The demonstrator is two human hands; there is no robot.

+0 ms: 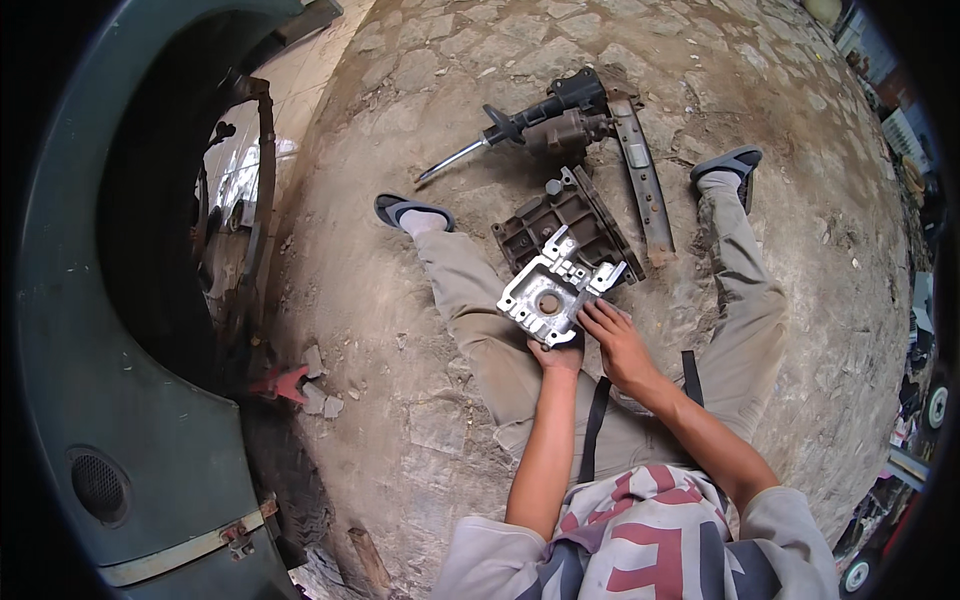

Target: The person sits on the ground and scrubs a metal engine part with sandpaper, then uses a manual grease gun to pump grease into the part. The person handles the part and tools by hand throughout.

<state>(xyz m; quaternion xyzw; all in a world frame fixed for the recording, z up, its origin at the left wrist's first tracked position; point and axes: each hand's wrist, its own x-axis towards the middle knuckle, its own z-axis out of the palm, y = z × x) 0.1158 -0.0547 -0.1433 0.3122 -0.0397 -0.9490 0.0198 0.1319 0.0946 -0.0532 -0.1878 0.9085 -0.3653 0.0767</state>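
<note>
A silver cast-metal housing [528, 290] with a round hole in its middle and lugs at its edges is held over my lap, tilted toward me. My left hand [556, 355] grips its lower edge from beneath, the fingers mostly hidden under the casting. Against the right side of the housing rest the bent fingers of my right hand [612, 340]. A small dark grey patch shows at those fingertips; I cannot tell what it is. Just beyond the housing, a larger ribbed, brown, dirty metal casing [555, 222] lies on the ground between my legs.
Farther off lie a black shock absorber [540, 112] with a shiny rod, a rusty cylindrical part [565, 132] and a long metal bar [642, 175]. On the left stands a dark green vehicle body [60, 330] with an open wheel arch. A red stand [280, 384] and broken stones sit beside it.
</note>
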